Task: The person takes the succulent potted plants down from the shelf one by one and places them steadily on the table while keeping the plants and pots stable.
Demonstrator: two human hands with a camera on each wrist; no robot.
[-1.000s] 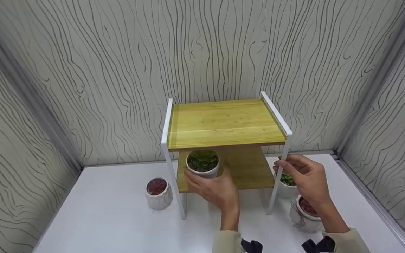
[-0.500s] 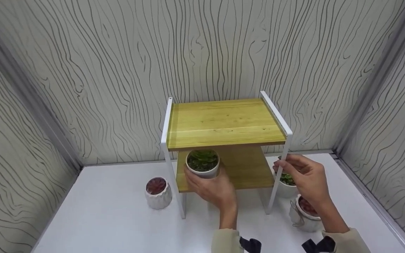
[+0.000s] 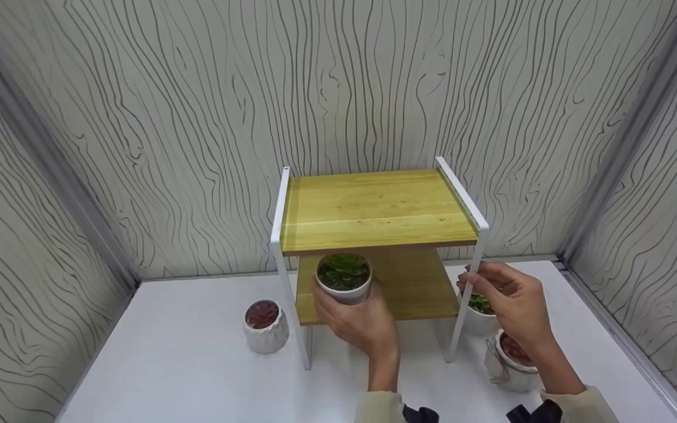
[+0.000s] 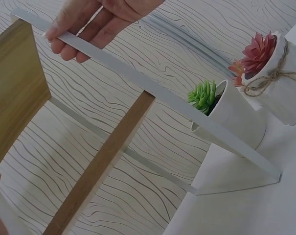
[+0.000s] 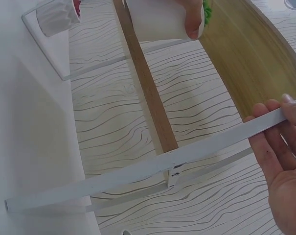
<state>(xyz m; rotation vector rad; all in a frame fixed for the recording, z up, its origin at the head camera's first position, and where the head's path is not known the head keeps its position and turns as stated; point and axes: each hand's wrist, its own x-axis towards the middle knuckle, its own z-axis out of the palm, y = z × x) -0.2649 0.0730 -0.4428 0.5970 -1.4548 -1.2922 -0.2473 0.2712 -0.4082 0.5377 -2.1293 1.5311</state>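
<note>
My left hand (image 3: 365, 326) grips a white pot with a green succulent (image 3: 344, 276) at the front of the lower wooden shelf (image 3: 418, 291), under the upper board. In the right wrist view the pot's white side (image 5: 155, 19) shows close to the lower board's brown edge (image 5: 150, 93); whether it touches is unclear. My right hand (image 3: 518, 302) pinches the right front post (image 3: 461, 317) of the white-framed two-tier rack between thumb and fingers. The right wrist view shows those fingers around the flat white bar (image 5: 138, 164).
Left of the rack stands a ribbed white pot with a red succulent (image 3: 265, 329). To the right, partly behind my right hand, are a white pot with a green plant (image 3: 479, 320) and a twine-tied pot with a red succulent (image 3: 512, 367). The upper board (image 3: 376, 205) is bare wood.
The held potted succulent has shifted slightly rightward and toward me, with my left hand around it. My right hand keeps its hold on the post. The head view has tilted a little.
</note>
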